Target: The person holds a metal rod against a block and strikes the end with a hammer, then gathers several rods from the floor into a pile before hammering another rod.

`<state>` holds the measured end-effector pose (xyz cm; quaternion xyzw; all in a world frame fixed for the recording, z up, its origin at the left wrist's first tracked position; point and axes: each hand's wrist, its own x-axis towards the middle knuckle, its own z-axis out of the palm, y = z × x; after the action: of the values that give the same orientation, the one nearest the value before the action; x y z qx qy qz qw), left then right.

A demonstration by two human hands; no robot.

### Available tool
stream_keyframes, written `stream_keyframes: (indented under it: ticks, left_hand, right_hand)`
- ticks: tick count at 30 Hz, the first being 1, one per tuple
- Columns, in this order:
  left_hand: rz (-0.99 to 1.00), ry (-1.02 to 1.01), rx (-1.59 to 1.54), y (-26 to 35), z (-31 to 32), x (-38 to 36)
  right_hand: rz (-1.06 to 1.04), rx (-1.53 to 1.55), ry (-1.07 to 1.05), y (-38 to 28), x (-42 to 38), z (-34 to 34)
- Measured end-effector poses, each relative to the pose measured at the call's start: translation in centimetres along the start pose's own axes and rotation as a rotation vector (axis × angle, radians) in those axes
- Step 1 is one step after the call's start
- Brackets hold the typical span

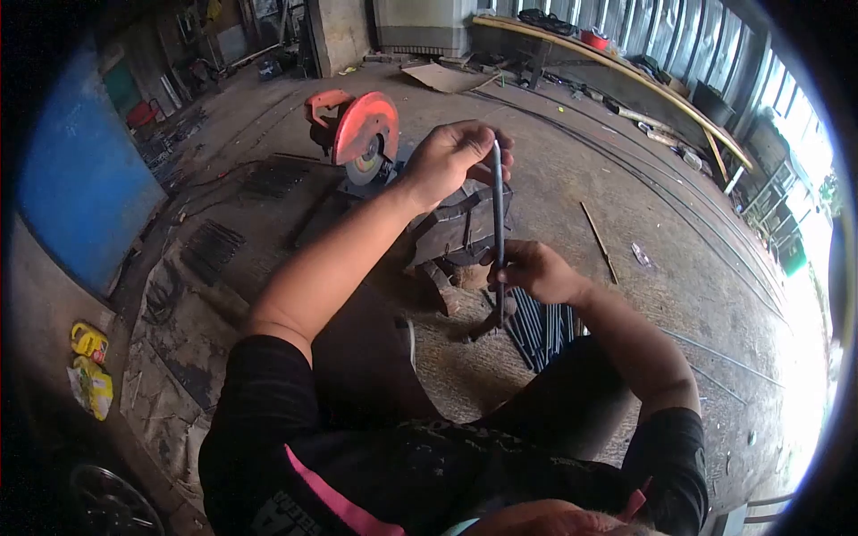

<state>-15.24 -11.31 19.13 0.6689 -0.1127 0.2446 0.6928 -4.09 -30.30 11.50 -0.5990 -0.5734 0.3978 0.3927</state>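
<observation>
While the floor [643, 308] takes up most of the view, the saw [366, 134] sits on it beyond the left forearm, red guard up, well apart from the grip. Next down in size: the block [458, 230], dark and rough, just past the hands and left of the right one. Then the pile [539, 335] of thin bars on the floor, below the right hand in view, partly hidden by it.

Rod [499, 201] is up between both hands — long axis running nearly straight up the view, one end at each hand's side (true tilt toward or away from the body: can't tell). Left hand [458, 156] has the far tip, fingers closed round it, no gap showing. Right hand [539, 272] is nearer the body, thumb and fingers pinched on the rod's lower part — closed to its thickness, nothing wider.

Smallest: a dark lump [490, 328] at the rod's lower end, under the right hand; joined to it or just behind, unclear.
</observation>
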Motion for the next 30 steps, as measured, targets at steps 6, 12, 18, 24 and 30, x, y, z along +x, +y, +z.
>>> stream_keyframes:
  ticks: [6,12,18,24,30]
  left_hand:
    - [0.031,-0.079,-0.054,-2.8,-1.8,2.2]
    - [-0.036,-0.049,-0.197,-6.3,-3.8,2.5]
    - [-0.103,-0.044,-0.129,-6.9,-4.9,2.2]
    - [-0.094,-0.085,-0.103,-6.7,-4.8,1.7]
    - [-0.101,-0.092,-0.167,-6.6,-4.7,1.3]
  right_hand:
    - [-0.084,0.11,0.003,2.0,1.6,-1.4]
    - [0.078,0.079,-0.014,4.9,3.2,-2.7]
    - [0.067,-0.028,0.027,6.4,5.5,-2.4]
    - [0.116,-0.067,0.114,4.9,5.4,-1.4]
    - [0.096,-0.042,0.172,5.4,4.0,-0.9]
